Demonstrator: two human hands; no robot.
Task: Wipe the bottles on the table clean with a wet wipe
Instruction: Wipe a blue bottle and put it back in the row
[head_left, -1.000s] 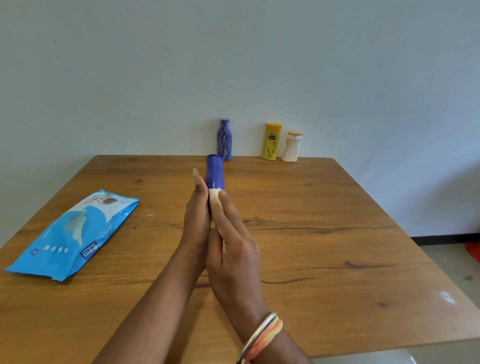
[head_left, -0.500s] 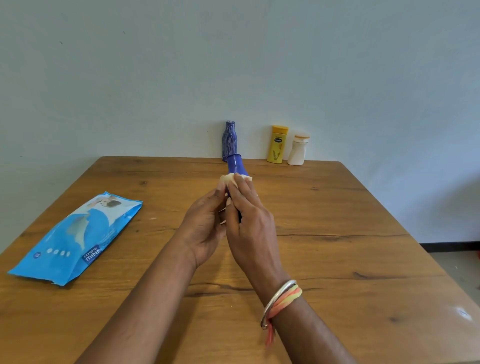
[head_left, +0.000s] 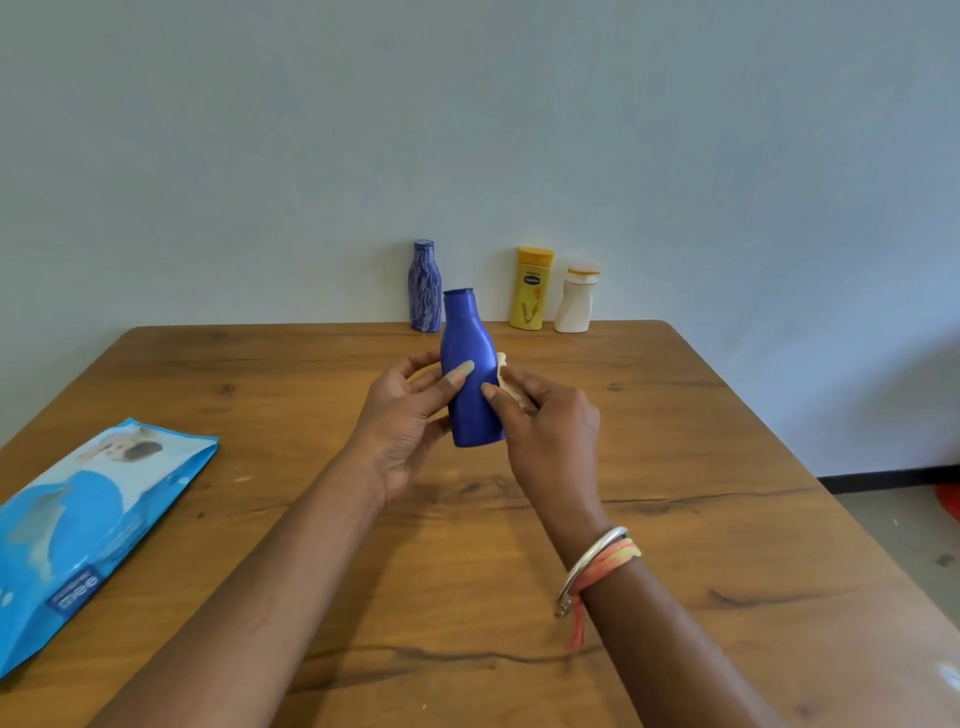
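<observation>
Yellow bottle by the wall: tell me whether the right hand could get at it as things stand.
Probably yes, but not at once. The yellow bottle stands unobstructed, with bare table before it, but the right hand holds a wipe against the blue bottle.

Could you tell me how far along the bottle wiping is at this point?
Nothing shows as finished. In hand: the left hand holds the blue bottle above the table while the right hand presses a wet wipe against its side. Left: the patterned bottle, yellow bottle and white bottle stand at the far edge; whether they were wiped cannot be told.
</observation>
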